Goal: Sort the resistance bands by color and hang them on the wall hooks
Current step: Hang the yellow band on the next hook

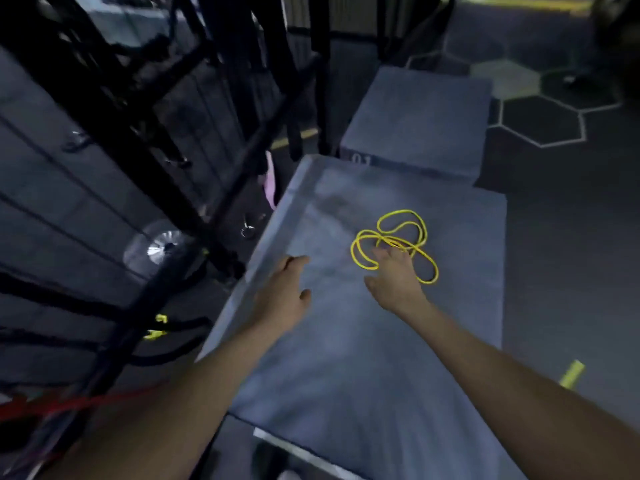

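Note:
A tangle of thin yellow resistance bands lies in loose loops on a grey padded box. My right hand reaches onto the near side of the tangle, its fingertips touching the yellow loops; whether they grip a band is hidden. My left hand hovers open over the box's left part, fingers relaxed and holding nothing. A pink band hangs from the black rack to the left of the box. Red bands stretch across the lower left.
A black metal rack with straps and black bands fills the left side. A second grey padded box stands behind the first. Dark floor with hexagon markings lies to the right, with a yellow strip near the box.

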### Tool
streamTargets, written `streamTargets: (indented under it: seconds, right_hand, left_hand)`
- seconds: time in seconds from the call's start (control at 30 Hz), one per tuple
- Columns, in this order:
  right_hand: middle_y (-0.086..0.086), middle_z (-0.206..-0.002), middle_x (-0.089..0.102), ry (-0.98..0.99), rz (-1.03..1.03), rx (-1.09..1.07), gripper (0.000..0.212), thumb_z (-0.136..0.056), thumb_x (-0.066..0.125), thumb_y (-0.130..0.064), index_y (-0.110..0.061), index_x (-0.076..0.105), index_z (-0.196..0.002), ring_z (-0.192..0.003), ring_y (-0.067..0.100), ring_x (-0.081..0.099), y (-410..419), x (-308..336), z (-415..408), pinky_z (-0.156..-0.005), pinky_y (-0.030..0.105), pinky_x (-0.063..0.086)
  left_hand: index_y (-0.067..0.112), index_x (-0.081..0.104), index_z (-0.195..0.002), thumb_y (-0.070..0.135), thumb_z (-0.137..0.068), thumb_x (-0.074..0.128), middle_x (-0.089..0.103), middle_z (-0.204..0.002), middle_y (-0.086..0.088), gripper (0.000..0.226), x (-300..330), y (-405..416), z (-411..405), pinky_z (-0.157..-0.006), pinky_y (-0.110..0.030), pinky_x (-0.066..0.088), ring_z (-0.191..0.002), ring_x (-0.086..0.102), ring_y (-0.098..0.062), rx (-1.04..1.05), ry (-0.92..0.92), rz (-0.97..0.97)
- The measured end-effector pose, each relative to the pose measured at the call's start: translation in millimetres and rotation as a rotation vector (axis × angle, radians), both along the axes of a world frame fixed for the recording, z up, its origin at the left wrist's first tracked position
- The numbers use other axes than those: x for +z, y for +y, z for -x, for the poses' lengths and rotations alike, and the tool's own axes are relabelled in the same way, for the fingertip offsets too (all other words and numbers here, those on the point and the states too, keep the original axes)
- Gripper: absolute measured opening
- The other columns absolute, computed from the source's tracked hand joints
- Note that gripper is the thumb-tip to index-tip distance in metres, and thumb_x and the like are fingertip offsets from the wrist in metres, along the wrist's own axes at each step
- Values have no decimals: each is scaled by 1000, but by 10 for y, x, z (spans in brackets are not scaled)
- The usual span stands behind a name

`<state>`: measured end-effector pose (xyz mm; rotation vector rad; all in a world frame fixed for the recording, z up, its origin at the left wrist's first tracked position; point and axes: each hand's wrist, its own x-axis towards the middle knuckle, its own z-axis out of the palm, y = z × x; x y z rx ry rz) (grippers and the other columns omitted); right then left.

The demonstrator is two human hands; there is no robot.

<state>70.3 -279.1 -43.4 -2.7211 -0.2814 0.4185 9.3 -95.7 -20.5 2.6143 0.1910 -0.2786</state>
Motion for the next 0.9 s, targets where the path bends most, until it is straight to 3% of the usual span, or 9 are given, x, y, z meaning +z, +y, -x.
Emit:
streamTargets:
  seconds: [0.27, 0.5, 0.67, 0.77, 0.9]
  right_hand:
    - [11, -139, 37, 134, 100, -35, 55, -85, 52, -17, -11, 34, -137, -130, 31, 33, -696, -1526, -567, -106, 37, 30]
    - [12, -142, 34, 104, 71, -31, 56, -85, 53, -14, -13, 35, -138, -135, 33, 27, -755, -2632, -1036, -109, 39, 30]
    - [15, -140, 29, -43, 57, -52, 64, -86, 50, -7, -15, 24, -144, -130, 36, 28, -582, -2978, -1349, -108, 42, 29]
    - [16, -143, 21, -12, 95, -97, 67, -87, 50, -6, -23, 21, -145, -131, 38, 25, -498, -3078, -1468, -107, 45, 29]
    - [19, -138, 31, 9, 165, -83, 55, -90, 50, -8, -22, 31, -139, -131, 39, 30, -460, -3161, -1511, -108, 48, 27]
  left_hand:
    - [11, 35, -139, 11, -85, 57, 33, -144, -10, 58, -1503, -596, -574, -107, -28, 29, -132, 38, -26, -36, 143, 41]
    - [11, 38, -137, 9, -83, 58, 37, -141, -10, 58, -2635, -876, -1057, -107, -32, 33, -130, 41, -27, -40, 155, 77]
    - [11, 40, -135, 6, -81, 59, 37, -137, -11, 58, -3015, -869, -1360, -104, -36, 37, -126, 44, -30, -65, 120, 42]
    - [15, 41, -134, 8, -82, 58, 37, -136, -9, 55, -3110, -843, -1481, -100, -39, 42, -123, 45, -30, -52, 112, 20]
    - [17, 41, -133, 10, -82, 58, 36, -135, -8, 54, -3185, -810, -1504, -96, -45, 45, -119, 50, -32, -39, 107, 14]
